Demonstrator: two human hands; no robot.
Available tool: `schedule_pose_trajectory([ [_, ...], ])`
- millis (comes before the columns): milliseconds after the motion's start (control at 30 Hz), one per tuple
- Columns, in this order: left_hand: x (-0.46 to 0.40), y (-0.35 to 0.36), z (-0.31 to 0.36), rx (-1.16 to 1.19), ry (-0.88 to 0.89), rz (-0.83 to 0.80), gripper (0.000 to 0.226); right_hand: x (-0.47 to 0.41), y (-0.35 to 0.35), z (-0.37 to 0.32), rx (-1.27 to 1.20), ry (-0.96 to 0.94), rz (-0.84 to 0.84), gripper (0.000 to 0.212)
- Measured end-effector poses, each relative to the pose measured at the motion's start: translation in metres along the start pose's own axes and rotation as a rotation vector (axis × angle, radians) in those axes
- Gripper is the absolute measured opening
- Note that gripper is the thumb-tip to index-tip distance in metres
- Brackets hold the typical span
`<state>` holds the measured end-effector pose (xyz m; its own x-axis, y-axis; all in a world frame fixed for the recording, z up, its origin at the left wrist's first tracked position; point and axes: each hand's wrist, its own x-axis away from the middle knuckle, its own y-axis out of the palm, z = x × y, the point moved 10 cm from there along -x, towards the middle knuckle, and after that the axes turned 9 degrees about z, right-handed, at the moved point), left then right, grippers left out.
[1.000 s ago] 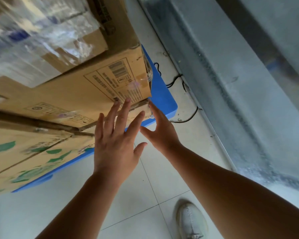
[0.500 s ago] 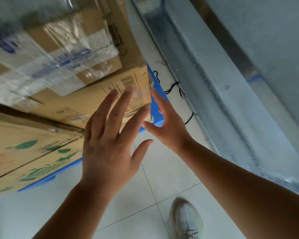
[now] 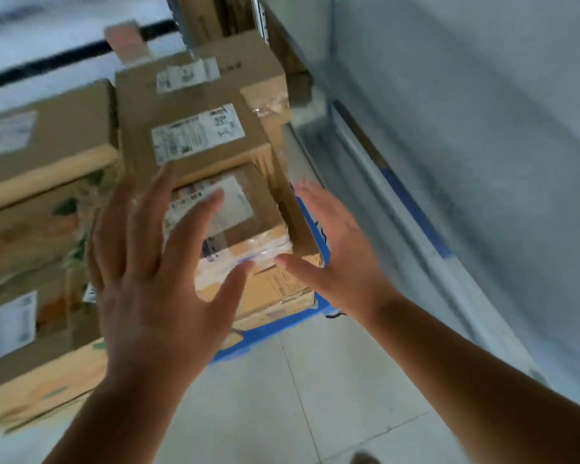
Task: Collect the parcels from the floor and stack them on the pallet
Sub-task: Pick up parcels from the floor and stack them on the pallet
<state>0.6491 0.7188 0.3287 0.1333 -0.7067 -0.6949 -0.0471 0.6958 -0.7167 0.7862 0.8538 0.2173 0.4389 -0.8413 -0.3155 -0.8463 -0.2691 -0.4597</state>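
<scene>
A stack of cardboard parcels stands on a blue pallet [image 3: 275, 324]. On top at the near right corner lies a small taped parcel [image 3: 248, 226] with a white label. Behind it sits a larger labelled parcel [image 3: 195, 135]. My left hand [image 3: 158, 272] hovers with straight, spread fingers in front of the small parcel's left side and holds nothing. To the right of that parcel, my right hand [image 3: 339, 252] is likewise spread and empty, beside the stack's corner. Whether either hand touches the cardboard I cannot tell. The frame is motion-blurred.
More boxes with green leaf prints [image 3: 41, 249] fill the pallet's left side. A grey metal wall [image 3: 449, 145] runs close along the right, leaving a narrow strip of floor. Pale floor tiles [image 3: 298, 396] lie below my arms, a shoe tip at the bottom edge.
The view has swung upward from the stack's side to its top. Both hands have risen from the lower box's corner to the level of the small top parcel and spread wider.
</scene>
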Motion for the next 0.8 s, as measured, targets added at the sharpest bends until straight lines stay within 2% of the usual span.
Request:
schedule_pose_trajectory([
  [100, -0.016, 0.015, -0.031, -0.036, -0.156, -0.15, 0.073, -0.018, 0.018, -0.037, 0.081, -0.043, -0.07, 0.089],
  [167, -0.013, 0.03, -0.042, -0.042, -0.242, -0.276, 0.073, -0.016, 0.032, -0.043, 0.119, -0.08, -0.131, 0.08],
  [267, -0.005, 0.041, -0.048, -0.041, -0.29, -0.349, 0.048, -0.012, 0.037, -0.038, 0.216, -0.109, -0.144, 0.066],
  [333, -0.001, 0.043, -0.044, -0.009, -0.254, -0.335, 0.031, -0.01, 0.035, -0.04, 0.235, -0.144, -0.131, 0.064],
  [367, 0.001, 0.044, -0.044, 0.008, -0.25, -0.335, 0.03, -0.011, 0.036, -0.042, 0.229, -0.147, -0.141, 0.065],
  [500, 0.002, 0.04, -0.07, -0.03, -0.302, -0.348, 0.058, -0.027, 0.035, -0.045, 0.143, -0.058, -0.222, 0.077],
  [633, -0.013, 0.042, -0.114, -0.01, -0.352, -0.403, 0.084, -0.076, 0.03, -0.043, 0.095, 0.062, -0.182, 0.083],
  [800, -0.012, 0.075, -0.137, 0.055, -0.385, -0.61, 0.098, -0.11, 0.055, -0.025, 0.19, 0.206, -0.298, 0.107],
])
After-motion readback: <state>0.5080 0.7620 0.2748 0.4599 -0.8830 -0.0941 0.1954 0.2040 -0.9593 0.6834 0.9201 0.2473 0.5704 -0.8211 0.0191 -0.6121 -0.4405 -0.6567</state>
